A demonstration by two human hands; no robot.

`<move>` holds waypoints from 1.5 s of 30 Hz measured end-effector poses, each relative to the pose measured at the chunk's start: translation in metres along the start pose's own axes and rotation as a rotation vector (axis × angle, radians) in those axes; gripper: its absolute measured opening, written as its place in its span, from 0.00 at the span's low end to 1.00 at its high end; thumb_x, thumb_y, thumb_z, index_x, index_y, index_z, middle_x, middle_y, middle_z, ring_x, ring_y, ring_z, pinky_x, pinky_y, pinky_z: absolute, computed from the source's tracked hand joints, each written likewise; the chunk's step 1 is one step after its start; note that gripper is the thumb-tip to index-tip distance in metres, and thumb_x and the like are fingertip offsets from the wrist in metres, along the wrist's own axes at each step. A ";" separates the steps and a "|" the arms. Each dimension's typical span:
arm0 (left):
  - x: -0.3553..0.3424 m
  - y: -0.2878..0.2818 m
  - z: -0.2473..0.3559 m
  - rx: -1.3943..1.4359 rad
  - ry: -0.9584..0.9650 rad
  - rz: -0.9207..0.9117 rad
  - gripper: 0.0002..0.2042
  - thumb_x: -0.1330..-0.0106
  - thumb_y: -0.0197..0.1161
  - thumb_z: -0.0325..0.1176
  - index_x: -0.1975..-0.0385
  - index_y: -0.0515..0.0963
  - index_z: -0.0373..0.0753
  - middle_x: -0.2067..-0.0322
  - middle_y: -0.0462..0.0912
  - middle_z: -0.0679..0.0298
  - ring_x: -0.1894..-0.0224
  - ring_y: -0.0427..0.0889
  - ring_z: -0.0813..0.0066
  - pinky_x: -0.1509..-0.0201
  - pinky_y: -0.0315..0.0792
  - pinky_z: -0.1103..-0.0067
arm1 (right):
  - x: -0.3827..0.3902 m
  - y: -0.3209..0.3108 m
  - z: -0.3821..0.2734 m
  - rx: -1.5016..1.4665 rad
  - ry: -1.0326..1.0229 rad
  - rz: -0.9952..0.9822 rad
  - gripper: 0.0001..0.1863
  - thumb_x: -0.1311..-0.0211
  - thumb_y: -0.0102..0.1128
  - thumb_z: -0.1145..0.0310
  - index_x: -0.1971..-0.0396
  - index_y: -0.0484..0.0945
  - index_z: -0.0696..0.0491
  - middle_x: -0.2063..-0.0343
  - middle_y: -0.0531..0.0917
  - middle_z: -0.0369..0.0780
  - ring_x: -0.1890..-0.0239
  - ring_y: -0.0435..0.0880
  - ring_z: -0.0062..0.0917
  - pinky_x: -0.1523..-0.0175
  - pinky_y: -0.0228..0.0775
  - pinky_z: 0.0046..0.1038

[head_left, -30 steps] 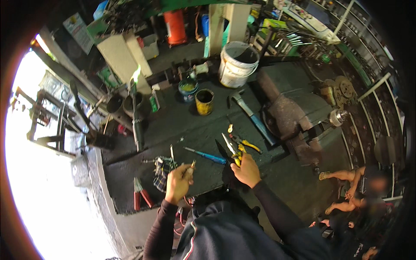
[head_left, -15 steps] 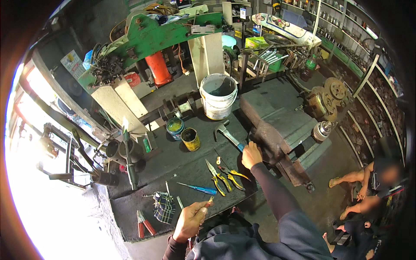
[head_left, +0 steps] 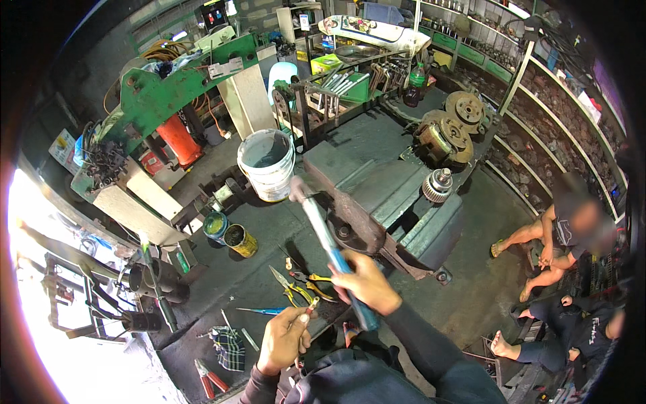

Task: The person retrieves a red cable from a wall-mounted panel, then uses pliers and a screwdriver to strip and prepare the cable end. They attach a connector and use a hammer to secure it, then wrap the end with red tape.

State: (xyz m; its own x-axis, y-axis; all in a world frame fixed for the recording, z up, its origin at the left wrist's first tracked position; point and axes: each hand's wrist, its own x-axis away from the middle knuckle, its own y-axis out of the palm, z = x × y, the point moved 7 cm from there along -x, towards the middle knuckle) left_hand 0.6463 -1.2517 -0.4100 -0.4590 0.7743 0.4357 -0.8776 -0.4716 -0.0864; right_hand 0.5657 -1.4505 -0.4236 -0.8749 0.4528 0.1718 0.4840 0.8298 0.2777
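Observation:
My right hand [head_left: 369, 283] grips a hammer [head_left: 321, 229] by its blue handle. The hammer is raised off the bench, its head blurred and pointing away from me. In my left hand [head_left: 282, 342], thumb and fingers pinch a small brass-coloured end piece [head_left: 313, 304], with something red just below it; it looks like a cable terminal. Beyond the left hand lie long-nose pliers [head_left: 291, 286] and a second pair of pliers [head_left: 323, 288], both yellow-handled. A blue screwdriver [head_left: 264, 311] lies left of them. A small light-coloured fitting [head_left: 289, 263] rests farther back.
A large bench vise [head_left: 377, 209] takes up the right of the bench, a toothed metal part [head_left: 438, 186] on it. Behind stand a white bucket [head_left: 266, 178] and a yellow can [head_left: 241, 242]. A checked cloth [head_left: 227, 348] lies near left. People sit on the right.
My right hand has lifted the hammer off the bench and brought it closer to my left hand. My left hand still pinches the small piece. The view has swung to the right.

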 end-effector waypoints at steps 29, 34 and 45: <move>-0.099 0.167 0.118 -0.557 0.608 0.036 0.09 0.27 0.57 0.29 0.61 0.80 0.29 0.70 0.84 0.35 0.62 0.85 0.32 0.56 0.77 0.49 | 0.149 -0.092 -0.151 1.437 -0.096 0.487 0.15 0.24 0.63 0.62 0.49 0.80 0.58 0.68 0.86 0.54 0.65 0.86 0.55 0.62 0.75 0.49; -0.097 0.165 0.121 -0.582 0.589 0.042 0.09 0.28 0.58 0.29 0.61 0.80 0.29 0.70 0.84 0.36 0.62 0.85 0.33 0.56 0.78 0.50 | 0.162 -0.074 -0.198 1.336 -0.476 0.635 0.16 0.22 0.61 0.61 0.48 0.77 0.58 0.68 0.87 0.53 0.67 0.87 0.54 0.65 0.75 0.49; -0.095 0.168 0.120 -0.557 0.634 0.066 0.10 0.26 0.59 0.31 0.63 0.80 0.29 0.70 0.84 0.37 0.62 0.86 0.34 0.56 0.78 0.51 | 0.163 -0.095 -0.191 1.395 -0.300 0.607 0.26 0.22 0.62 0.61 0.36 0.72 0.65 0.63 0.88 0.51 0.62 0.89 0.45 0.52 0.79 0.39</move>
State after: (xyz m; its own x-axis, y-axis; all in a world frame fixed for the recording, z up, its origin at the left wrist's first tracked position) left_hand 0.5591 -1.4549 -0.3579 -0.3564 0.9212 -0.1564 -0.7099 -0.3758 -0.5957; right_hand 0.3807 -1.5179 -0.2414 -0.6136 0.7271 -0.3079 0.5054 0.0621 -0.8606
